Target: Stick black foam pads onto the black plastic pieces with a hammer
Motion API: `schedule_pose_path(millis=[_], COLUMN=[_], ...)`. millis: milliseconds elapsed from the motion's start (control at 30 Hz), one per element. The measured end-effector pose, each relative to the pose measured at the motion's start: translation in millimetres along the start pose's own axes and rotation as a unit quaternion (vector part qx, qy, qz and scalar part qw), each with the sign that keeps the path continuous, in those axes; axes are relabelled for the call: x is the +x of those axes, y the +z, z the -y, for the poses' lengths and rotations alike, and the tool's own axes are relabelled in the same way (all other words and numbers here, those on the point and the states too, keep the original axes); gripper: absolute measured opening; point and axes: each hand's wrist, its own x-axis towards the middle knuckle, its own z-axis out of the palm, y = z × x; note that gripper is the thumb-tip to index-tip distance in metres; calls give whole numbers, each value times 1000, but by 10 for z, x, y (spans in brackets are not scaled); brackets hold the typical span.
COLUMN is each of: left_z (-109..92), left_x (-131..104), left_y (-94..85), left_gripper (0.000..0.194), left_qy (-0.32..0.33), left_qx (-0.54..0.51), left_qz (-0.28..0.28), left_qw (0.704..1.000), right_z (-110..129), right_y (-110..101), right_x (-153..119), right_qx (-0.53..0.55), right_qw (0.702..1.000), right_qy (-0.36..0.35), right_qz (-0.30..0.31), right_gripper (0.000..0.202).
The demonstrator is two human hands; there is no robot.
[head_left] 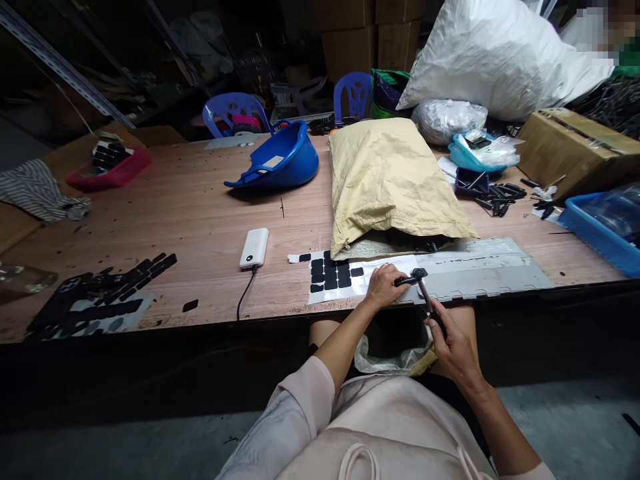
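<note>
My left hand (385, 285) rests at the table's front edge, fingers closed around a small black elongated piece (406, 281). In my right hand (453, 340) is a hammer (425, 293) with a metal shaft and dark grip. Its dark head is at the right end of the black piece; whether they touch I cannot tell. Beneath lies a grey plate (480, 270) along the edge. Left of my left hand, a white sheet (356, 291) carries black rounded stickers (331, 275). A yellow sack (395, 180) lies just beyond, its mouth towards me with dark pieces inside.
A white power bank (255, 248) with a cable, a blue basin (295, 160) and a red tray (115, 170) are on the left. Black pieces (500, 197), a cardboard box (575, 153) and a blue tray (595, 230) stand right. An open bag (370, 360) sits between my legs.
</note>
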Motion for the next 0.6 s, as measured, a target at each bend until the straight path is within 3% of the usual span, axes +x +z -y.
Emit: schedule_pose_path(millis=[133,333,467,600], left_z=[-17,-25,-28,-26], left_x=[-2,7,15,11], left_y=[-4,-25,-48,-52], left_gripper=[19,19,19,20], left_qy=[-1,-5,-9,-10], left_qx=[-4,-12,-17,-15], left_qz=[-2,8,20,20], left_qw=[1000,1000,1000,1000], right_z=[9,-94,-168,-120], right_y=[20,-238,-346,-285], right_x=[18,234,342,339], right_qx=[-8,-119,-211,-258], right_qw=[1000,986,966,951], right_qy=[18,78,132,162], right_qz=[17,-89,-69,-48], right_gripper=[55,58,58,57])
